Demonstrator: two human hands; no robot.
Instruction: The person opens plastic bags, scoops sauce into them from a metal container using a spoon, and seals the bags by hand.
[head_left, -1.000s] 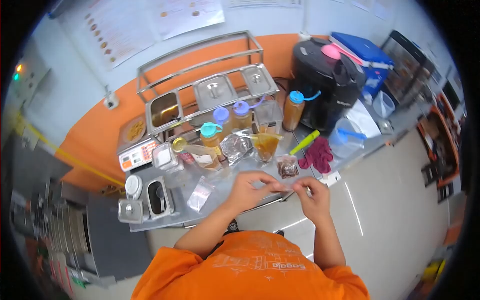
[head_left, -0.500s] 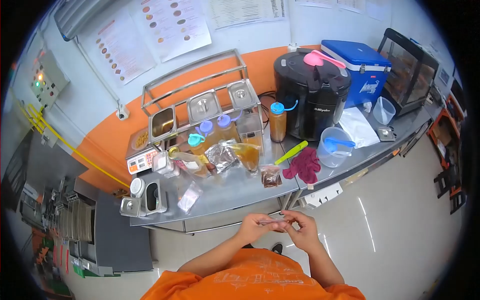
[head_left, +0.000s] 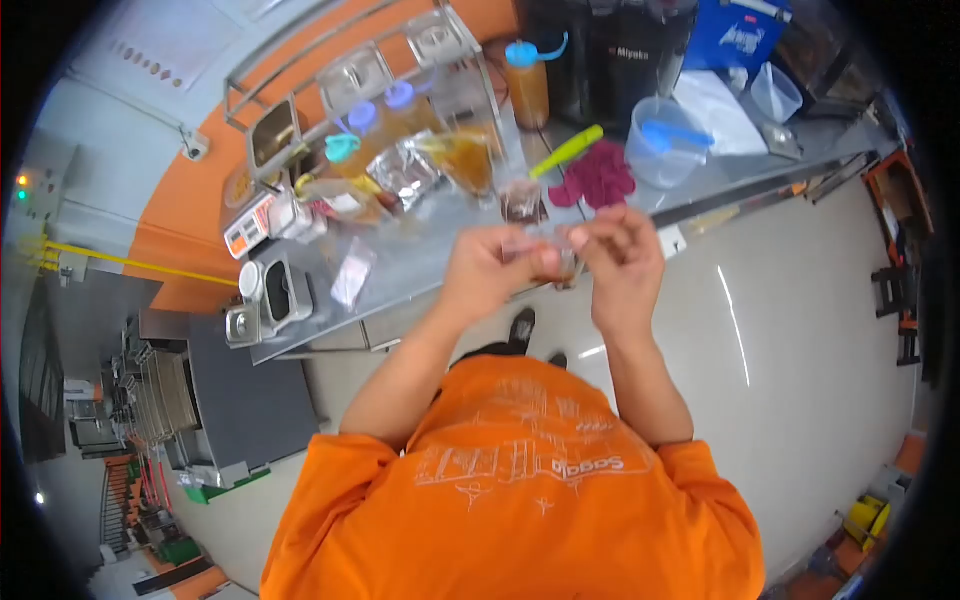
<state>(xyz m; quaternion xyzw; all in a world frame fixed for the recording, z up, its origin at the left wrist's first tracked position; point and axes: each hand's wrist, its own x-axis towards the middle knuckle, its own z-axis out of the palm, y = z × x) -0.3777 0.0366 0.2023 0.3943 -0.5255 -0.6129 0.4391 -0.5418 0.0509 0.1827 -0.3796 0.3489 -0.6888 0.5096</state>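
In front of my chest, over the table's front edge, both hands hold a small clear plastic bag (head_left: pixel 564 270) with something brownish low in it. My left hand (head_left: pixel 492 268) pinches one side of its upper edge between thumb and fingers. On the other side my right hand (head_left: pixel 622 262) grips the edge with thumb and fingertips, its other fingers curled. Motion blur hides whether the bag's mouth is parted. Just beyond the hands, a similar bag of dark brown content (head_left: pixel 523 203) lies on the steel table (head_left: pixel 415 262), beside a crumpled maroon cloth (head_left: pixel 598 175).
Behind are a lime-green handled tool (head_left: pixel 566 151), a foil pouch (head_left: pixel 405 170), a bag of amber liquid (head_left: pixel 465 165) and capped squeeze bottles (head_left: pixel 527 85). A clear jug (head_left: pixel 665 150) holds a blue scoop. At the left sit a flat plastic packet (head_left: pixel 353 273) and a steel container (head_left: pixel 287 292).
The view has tilted down, so the table appears higher and more of the orange shirt shows. Both hands have come up nearer the camera, still holding the small bag.
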